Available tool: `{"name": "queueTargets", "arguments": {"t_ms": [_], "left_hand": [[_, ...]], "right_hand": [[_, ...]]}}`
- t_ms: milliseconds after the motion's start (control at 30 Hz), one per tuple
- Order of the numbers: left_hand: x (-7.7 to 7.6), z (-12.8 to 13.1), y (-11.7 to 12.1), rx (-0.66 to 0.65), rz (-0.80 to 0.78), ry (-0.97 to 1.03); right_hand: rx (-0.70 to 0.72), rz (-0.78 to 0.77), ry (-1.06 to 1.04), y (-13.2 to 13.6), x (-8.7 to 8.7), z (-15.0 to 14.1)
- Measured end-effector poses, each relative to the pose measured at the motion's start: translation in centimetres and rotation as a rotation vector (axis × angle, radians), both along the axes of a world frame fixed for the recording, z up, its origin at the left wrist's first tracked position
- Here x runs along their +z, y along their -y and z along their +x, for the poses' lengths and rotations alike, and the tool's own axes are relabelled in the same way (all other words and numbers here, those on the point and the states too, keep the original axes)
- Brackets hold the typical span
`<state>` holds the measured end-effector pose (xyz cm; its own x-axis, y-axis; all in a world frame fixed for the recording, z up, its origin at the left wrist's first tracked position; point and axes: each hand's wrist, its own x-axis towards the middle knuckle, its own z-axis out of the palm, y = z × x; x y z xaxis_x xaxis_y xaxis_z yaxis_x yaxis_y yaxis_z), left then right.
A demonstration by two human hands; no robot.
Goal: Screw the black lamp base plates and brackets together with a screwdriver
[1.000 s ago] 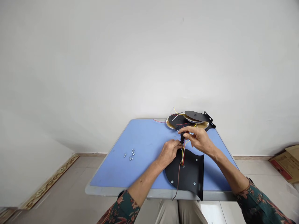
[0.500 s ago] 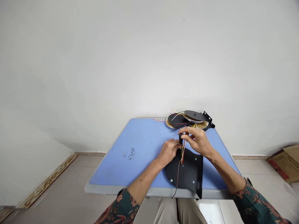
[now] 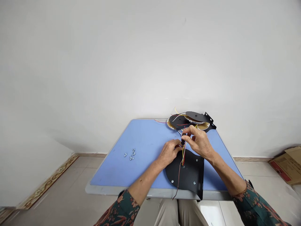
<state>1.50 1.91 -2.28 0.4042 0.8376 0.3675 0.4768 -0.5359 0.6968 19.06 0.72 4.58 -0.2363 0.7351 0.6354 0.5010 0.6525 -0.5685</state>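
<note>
The right hand (image 3: 198, 142) has shifted higher around the small black connector (image 3: 182, 142), which sits just above the black metal plate (image 3: 188, 177), its red and yellow wires (image 3: 183, 156) running down to the plate. The left hand (image 3: 168, 152) has its fingers together, pinching the connector; whether the slightly parted right fingers grip it, I cannot tell. Holding this pinch steady keeps the wires controlled. Beyond the plate lie wired discs (image 3: 178, 121); left of it, silver screws (image 3: 131, 154) sit on the blue table (image 3: 117, 169).

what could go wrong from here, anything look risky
The red and yellow wires held up between the left hand and right hand could get tugged at the black connector. The curved black plate overhangs the blue table's front edge and might tip. The small metal fasteners lie loose and could get knocked.
</note>
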Motion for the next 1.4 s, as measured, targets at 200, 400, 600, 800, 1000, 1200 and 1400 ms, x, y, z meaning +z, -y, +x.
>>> {"name": "queueTargets", "arguments": {"t_ms": [200, 400, 600, 800, 1000, 1200, 1400], "left_hand": [[-0.1, 0.0, 0.0, 0.007, 0.012, 0.014], [-0.1, 0.0, 0.0, -0.019, 0.023, -0.002], [-0.1, 0.1, 0.1, 0.013, -0.026, 0.059], [-0.2, 0.0, 0.0, 0.004, 0.015, 0.068], [-0.5, 0.0, -0.2, -0.004, 0.027, 0.044], [-0.7, 0.0, -0.3, -0.031, 0.02, 0.029], [-0.9, 0.1, -0.4, -0.003, 0.003, -0.014]], "right_hand": [[0.191, -0.121, -0.039, 0.3, 0.3, 0.3], [0.075, -0.034, 0.002, 0.0, -0.3, 0.2], [0.023, -0.046, -0.021, 0.0, -0.7, -0.1], [0.201, -0.125, -0.001, 0.3, 0.1, 0.4], [0.066, -0.043, 0.074, 0.5, 0.0, 0.0], [-0.095, -0.037, 0.083, 0.7, -0.5, -0.7], [-0.268, -0.025, 0.018, 0.6, -1.3, -1.5]]}}
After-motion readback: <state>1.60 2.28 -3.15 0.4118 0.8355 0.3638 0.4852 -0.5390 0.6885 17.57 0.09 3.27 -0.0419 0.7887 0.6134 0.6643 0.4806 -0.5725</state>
